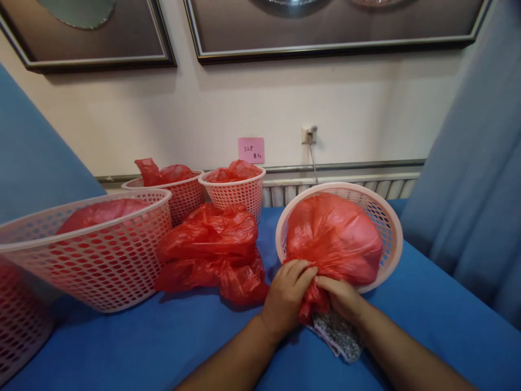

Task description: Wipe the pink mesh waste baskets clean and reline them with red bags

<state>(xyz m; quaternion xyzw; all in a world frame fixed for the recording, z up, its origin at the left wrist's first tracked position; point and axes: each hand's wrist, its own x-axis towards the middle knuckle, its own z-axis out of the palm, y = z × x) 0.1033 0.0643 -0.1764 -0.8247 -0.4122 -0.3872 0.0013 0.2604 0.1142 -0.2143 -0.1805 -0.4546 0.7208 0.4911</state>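
A full red plastic bag (329, 233) bulges inside a tilted white mesh basket (391, 239) on the right of the blue-covered table. Its gathered neck hangs toward me over the basket's near rim. My left hand (287, 296) is closed round the left side of this neck. From the right, my right hand (342, 296) grips the same bunched plastic, its fingertips partly hidden. What the bag contains cannot be made out. Just below my hands, a folded grey speckled cloth (340, 336) lies on the table.
A crumpled red plastic bag (220, 250) lies left of my hands. Further left stand a large mesh basket (118, 260), two smaller baskets behind, and part of another at the edge. A pink note (251, 150) and a plugged socket (309, 136) are on the wall. Blue curtains (468, 179) hang at right.
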